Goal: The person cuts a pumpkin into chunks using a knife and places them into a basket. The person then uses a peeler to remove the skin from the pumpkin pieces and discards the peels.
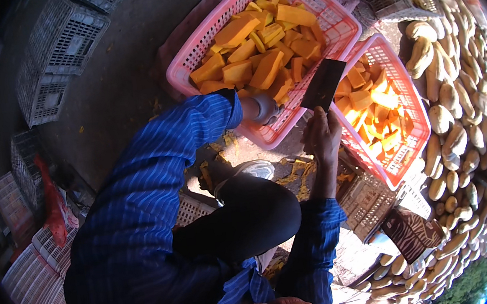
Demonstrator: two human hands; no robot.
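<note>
In my right hand (323, 130) is a cleaver with a broad dark rectangular blade (324, 83), which reaches up over the gap between two pink plastic baskets. My left hand (268, 109) is low at the near side of the larger pink basket (181, 67), close to its rim. Something greyish covers part of that hand, and its fingers are mostly hidden. Chunks of peeled orange pumpkin or squash (266, 69) fill much of the larger basket. Smaller orange pieces (360, 99), partly in bright sun, lie in the smaller pink basket (417, 111) on the right.
Whole tan squashes (456, 143) spread in a large heap along the right. Grey plastic crates (74, 45) stand at upper left, with white crates (39, 284) at lower left. Peel scraps (302, 177) litter the floor by my bent knee (272, 211). A brown patterned box (412, 232) sits lower right.
</note>
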